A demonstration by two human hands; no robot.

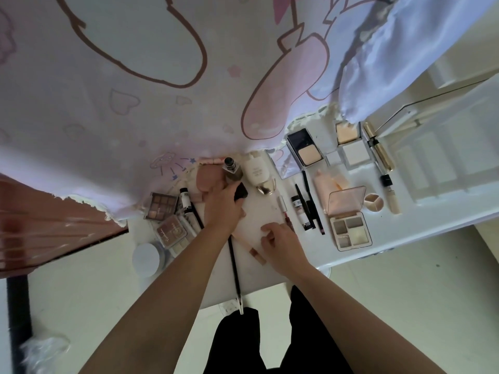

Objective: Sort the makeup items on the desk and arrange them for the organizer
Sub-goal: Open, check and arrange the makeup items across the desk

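Makeup lies spread over a white desk [270, 273]. My left hand [222, 209] grips a long black makeup brush [235, 265]. Its dark bristle head [241, 192] sticks out past my fingers and its handle runs back over the desk's near edge. My right hand [280, 241] rests on the desk with curled fingers, between a beige lip-gloss tube [252, 251] and a lipstick [282, 207]. Whether it holds anything is hidden. A foundation bottle [232, 170] and a white bottle with a gold cap [256, 174] stand just beyond my left hand.
Left: eyeshadow palettes [160, 206], a white jar [147, 259]. Right: eyeliner pencils [310, 206], an open quad palette [351, 230], a powder compact [301, 151], pale highlighter palettes [348, 147], a gold mascara [378, 147], a clear organizer [445, 163]. Cartoon-printed cloth [162, 103] hangs behind.
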